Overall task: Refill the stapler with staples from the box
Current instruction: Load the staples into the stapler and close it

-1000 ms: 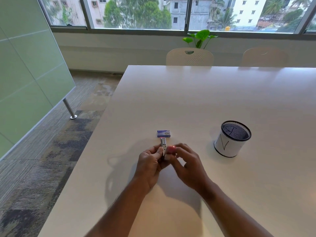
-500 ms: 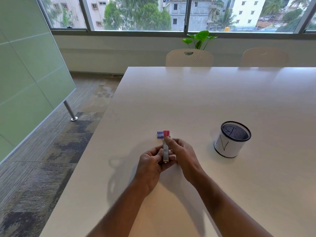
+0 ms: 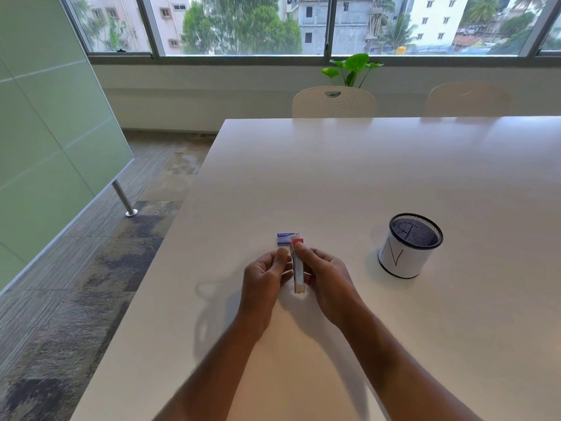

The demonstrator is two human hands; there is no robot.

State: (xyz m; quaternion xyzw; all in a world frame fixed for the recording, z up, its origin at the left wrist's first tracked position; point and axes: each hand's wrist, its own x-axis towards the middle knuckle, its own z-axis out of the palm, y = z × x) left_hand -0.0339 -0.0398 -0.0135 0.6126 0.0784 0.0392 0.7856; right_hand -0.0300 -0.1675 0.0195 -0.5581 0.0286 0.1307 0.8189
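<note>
A small stapler, silver with a red far end, is held lengthwise just above the white table. My right hand grips it from the right, with the forefinger on its red tip. My left hand is at its left side, thumb and fingers curled against the metal body. A small blue and white staple box lies on the table just beyond the stapler's tip, partly hidden by it. Whether the box is open I cannot tell.
A black mesh cup wrapped in white paper stands to the right of my hands. The table's left edge drops to carpet. Two white chairs stand at the far side, under the window.
The stapler has been turned from a tilted, blurred hold to lie lengthwise between both hands. My right forefinger has come onto its red tip.
</note>
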